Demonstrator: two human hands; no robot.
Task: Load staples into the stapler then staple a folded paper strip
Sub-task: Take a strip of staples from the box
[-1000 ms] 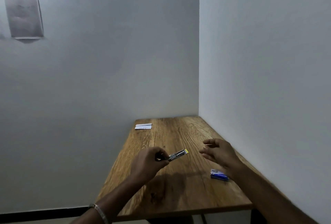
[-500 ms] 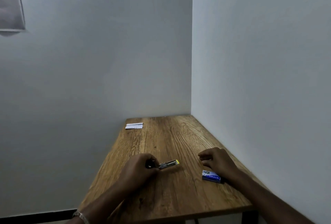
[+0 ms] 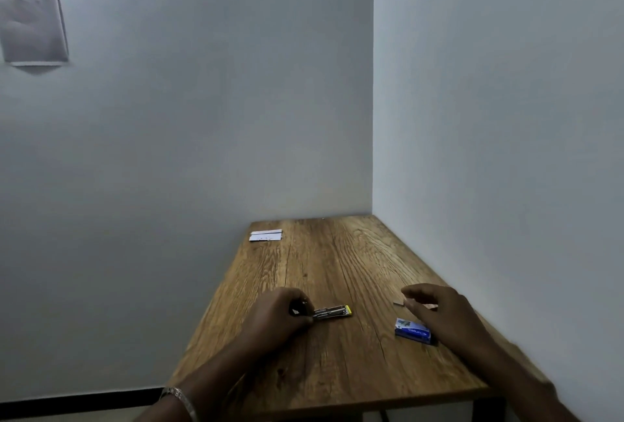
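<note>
While left hand point(image 3: 282, 315) grips stapler point(image 3: 332, 312) (on table point(image 3: 337, 371)), right hand point(image 3: 435, 310) pinches staples point(image 3: 398, 303), box point(image 3: 413, 330) beside.

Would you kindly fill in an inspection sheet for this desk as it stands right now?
Surface: brown wood-grain table, set into a corner of grey walls.
Job's things: slim metal stapler with a yellow tip lying on the table; small blue staple box near the right edge; white folded paper strips at the far left corner.
Clutter: nothing seen.
Hands: left hand grips the stapler's rear end; right hand pinches a thin strip of staples just above the table.
Cables: nothing seen.
Surroundings: grey paper sheet fixed on the left wall; dark skirting below.
</note>
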